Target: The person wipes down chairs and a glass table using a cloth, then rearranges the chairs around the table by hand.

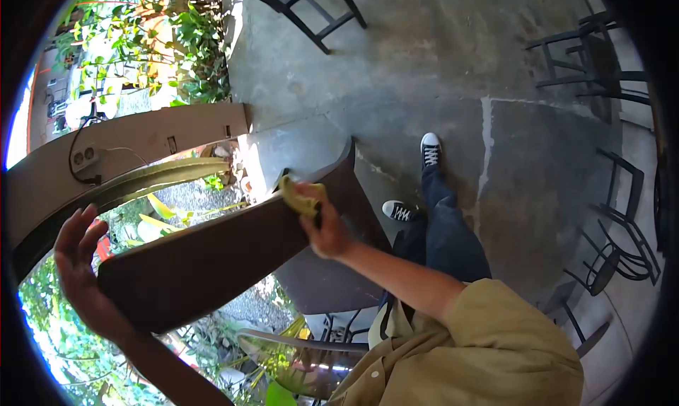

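A long dark brown panel [205, 264], which looks like a chair's backrest, stretches across the left half of the head view. Behind its right end is a wider brown surface [329, 282] that looks like the seat. My right hand [329, 229] is closed on a yellow-green cloth [300, 196], which presses against the panel's upper edge near its right end. At the panel's far left end is my left hand [85, 286], its fingers stretched up and apart. The palm side is against or very close to that end; the exact contact is hidden.
A power outlet [85, 158] with cables is on a curved ledge [141, 134] at the left, with plants [191, 45] beyond. Dark chairs stand at the top [318, 17] and right [580, 59]. My sneakered feet [430, 151] are on the concrete floor [396, 80].
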`<state>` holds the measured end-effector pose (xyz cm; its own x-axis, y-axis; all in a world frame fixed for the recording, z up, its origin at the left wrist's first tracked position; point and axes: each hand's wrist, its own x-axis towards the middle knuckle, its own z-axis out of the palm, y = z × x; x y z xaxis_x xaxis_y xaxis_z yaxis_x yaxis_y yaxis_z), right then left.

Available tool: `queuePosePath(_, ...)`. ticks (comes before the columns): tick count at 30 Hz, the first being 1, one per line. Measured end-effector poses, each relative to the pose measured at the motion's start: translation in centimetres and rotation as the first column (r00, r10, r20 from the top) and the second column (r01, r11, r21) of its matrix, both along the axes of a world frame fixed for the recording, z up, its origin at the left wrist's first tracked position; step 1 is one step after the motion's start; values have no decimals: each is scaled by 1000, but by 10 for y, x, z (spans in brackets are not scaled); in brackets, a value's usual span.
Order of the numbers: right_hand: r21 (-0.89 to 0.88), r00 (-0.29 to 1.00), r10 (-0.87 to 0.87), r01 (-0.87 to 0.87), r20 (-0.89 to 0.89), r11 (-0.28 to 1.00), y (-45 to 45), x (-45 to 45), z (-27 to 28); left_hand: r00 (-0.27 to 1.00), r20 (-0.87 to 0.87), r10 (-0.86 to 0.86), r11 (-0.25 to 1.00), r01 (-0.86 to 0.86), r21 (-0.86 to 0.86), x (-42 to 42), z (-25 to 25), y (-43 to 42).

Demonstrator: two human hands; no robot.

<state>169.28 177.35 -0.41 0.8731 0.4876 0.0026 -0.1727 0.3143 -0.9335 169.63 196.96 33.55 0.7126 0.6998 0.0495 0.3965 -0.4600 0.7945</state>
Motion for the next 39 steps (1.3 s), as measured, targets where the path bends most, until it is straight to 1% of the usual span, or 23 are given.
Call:
queuePosePath(1, -46, 999, 10, -12, -44, 999, -2, -4, -26, 1000, -18, 1, 1000, -1, -3, -5, 3, 2)
queuePosePath(3, -161, 995, -50, 36, -84, 986, -10, -15, -68, 994, -108, -28, 978, 49, 201, -14, 9, 2)
queuePosePath(6, -279, 988, 13, -57, -157, 959, -17, -27, -142, 995, -98, 18, 980, 2, 198, -17, 19, -6)
queuePosePath(8, -420, 979, -68, -19, -190, 907, -17, -33, -182, 987, -157, 35, 953, 14, 301, -20, 25, -5)
queuePosePath(10, -404, 911, -7, -176, -412, 898, -22, -11, -194, 984, -181, 2, 963, 46, 265, -23, 33, 6)
queuePosePath(11, -402, 908, -2, -183, -418, 897, -23, -10, -223, 982, -189, -22, 969, 67, 236, -27, 39, 13)
queuePosePath(13, -544, 735, -76, -424, -674, 724, -17, -12, -267, 978, -194, -72, 976, 108, 186, -33, 48, 21)
queuePosePath(14, -539, 735, -71, -423, -674, 728, -14, -15, -268, 978, -194, -71, 975, 109, 194, -32, 48, 18)
queuePosePath(18, -384, 666, -160, -203, -728, 901, -19, -29, -250, 987, -133, -94, 980, 115, 160, -22, 33, 2)
queuePosePath(20, -445, 717, -133, -266, -684, 855, -29, -26, -193, 982, -149, -117, 893, 169, 417, -22, 15, 4)
queuePosePath(21, -313, 755, -98, -147, -648, 938, -30, -32, -167, 985, -128, -113, 891, 157, 425, -21, 9, 4)
queuePosePath(23, -202, 646, -58, -151, -761, 968, -32, -38, -113, 1000, -2, -23, 976, 23, 214, -14, 3, 2)
queuePosePath(25, -189, 657, -5, -209, -753, 959, -33, -35, -62, 992, 38, 119, 978, -124, 166, 1, -4, -5)
queuePosePath(26, -183, 677, 8, -210, -736, 961, -30, -32, -38, 997, -9, 81, 961, -75, 267, 8, -9, -7)
queuePosePath(28, -182, 792, -33, -100, -610, 978, -21, -34, 8, 999, 14, 42, 958, -45, 283, 14, -16, -10)
queuePosePath(29, -167, 804, -3, -120, -594, 979, -18, -31, 26, 999, -25, -36, 923, 43, 384, 18, -17, -16)
queuePosePath(30, -134, 809, 24, -126, -587, 983, -14, -29, 42, 997, 77, 16, 956, -38, 290, 26, -19, -25)
queuePosePath(32, -74, 817, 75, -142, -572, 987, -10, -27, 72, 988, 143, -61, 956, 17, 293, 29, -25, -26)
queuePosePath(33, -44, 824, 100, -150, -558, 988, -8, -24, 88, 984, 176, -18, 972, -24, 232, 29, -28, -27)
queuePosePath(36, 57, 858, 195, -191, -474, 980, 1, 0, 159, 990, 129, 63, 948, -100, 302, 30, -35, -28)
queuePosePath(37, -251, 873, 237, -366, -427, 896, -1, 14, 194, 990, 82, 113, 932, -134, 337, 30, -34, -31)
queuePosePath(38, -545, 881, 284, -459, -377, 702, 2, 23, 219, 983, 20, 180, 925, -176, 336, 32, -22, -42)
queuePosePath(39, -536, 883, 329, -465, -334, 704, 10, 28, 233, 984, 31, 178, 911, -177, 372, 32, -19, -45)
